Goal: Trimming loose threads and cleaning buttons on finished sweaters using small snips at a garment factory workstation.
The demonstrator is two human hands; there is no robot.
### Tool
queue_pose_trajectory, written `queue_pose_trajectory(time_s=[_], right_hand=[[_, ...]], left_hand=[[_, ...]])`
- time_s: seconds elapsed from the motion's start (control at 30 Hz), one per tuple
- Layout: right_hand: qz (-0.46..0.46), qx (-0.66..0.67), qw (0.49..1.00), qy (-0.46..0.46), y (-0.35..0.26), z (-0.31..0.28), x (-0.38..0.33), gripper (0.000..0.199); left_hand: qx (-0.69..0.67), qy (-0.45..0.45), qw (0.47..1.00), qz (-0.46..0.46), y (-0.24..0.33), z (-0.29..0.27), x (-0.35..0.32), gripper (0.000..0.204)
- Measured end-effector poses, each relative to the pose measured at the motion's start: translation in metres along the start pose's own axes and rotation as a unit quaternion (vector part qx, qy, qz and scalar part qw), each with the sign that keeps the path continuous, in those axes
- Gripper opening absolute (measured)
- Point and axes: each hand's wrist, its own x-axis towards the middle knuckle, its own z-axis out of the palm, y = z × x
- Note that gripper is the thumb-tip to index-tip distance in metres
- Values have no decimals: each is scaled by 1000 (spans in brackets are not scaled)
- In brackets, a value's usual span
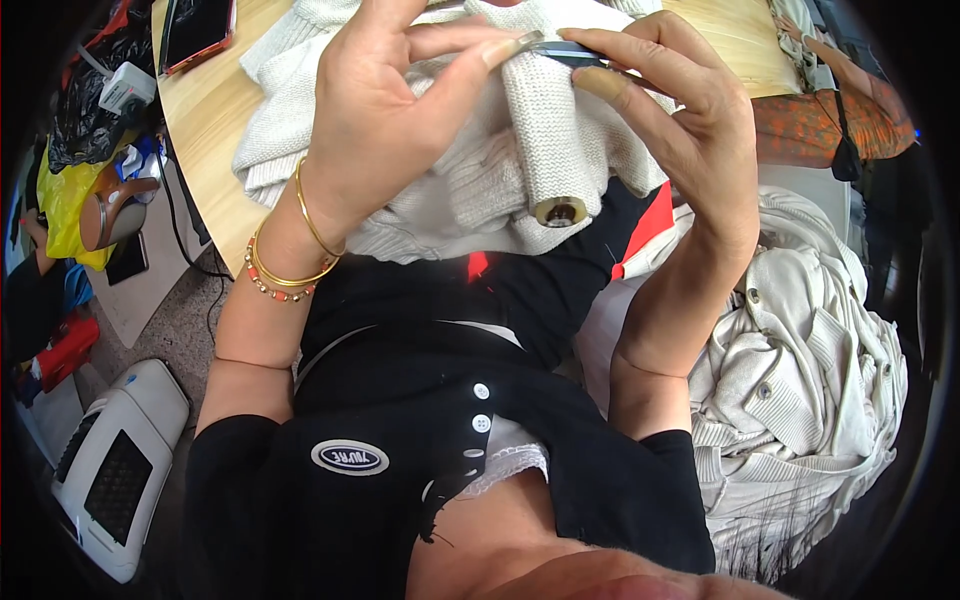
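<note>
Across my lap and the table edge lies a cream knitted garment (455, 190). Part of it is drawn smoothly over a tube (560, 211), whose round, hollow end sticks out toward me. Above the covered tube, my right hand (680, 100) grips a slim bluish metal tool (568, 51) between thumb and fingers, its tip pointing left. It could be tweezers or thread snips. The thumb bears a yellowish covering. My left hand (390, 95) meets the tip with thumb and finger pinched together. Whatever lies in that pinch is too small to tell.
A heap of cream knitwear (800, 350) is piled at my right. On the wooden table (200, 120), a red-edged dark device (197, 32) lies far left. A white power adapter (128, 88), a yellow bag (62, 205) and a white-and-black machine (125, 465) are leftward. Another person's arm (850, 75) shows far right.
</note>
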Motion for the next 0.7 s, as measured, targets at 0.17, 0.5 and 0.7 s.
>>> queue_pose_trajectory(time_s=[0.17, 0.5, 0.7], right_hand=[[-8, 5, 1000, -12, 2, -4, -1, 31], [-1, -5, 1000, -23, 2, -4, -1, 32], [-55, -10, 998, -24, 22, 0, 1, 30]], left_hand=[[270, 121, 857, -421, 68, 41, 30, 40], [-4, 8, 1000, 1, -3, 4, -2, 43], [55, -10, 998, 22, -3, 4, -1, 42]])
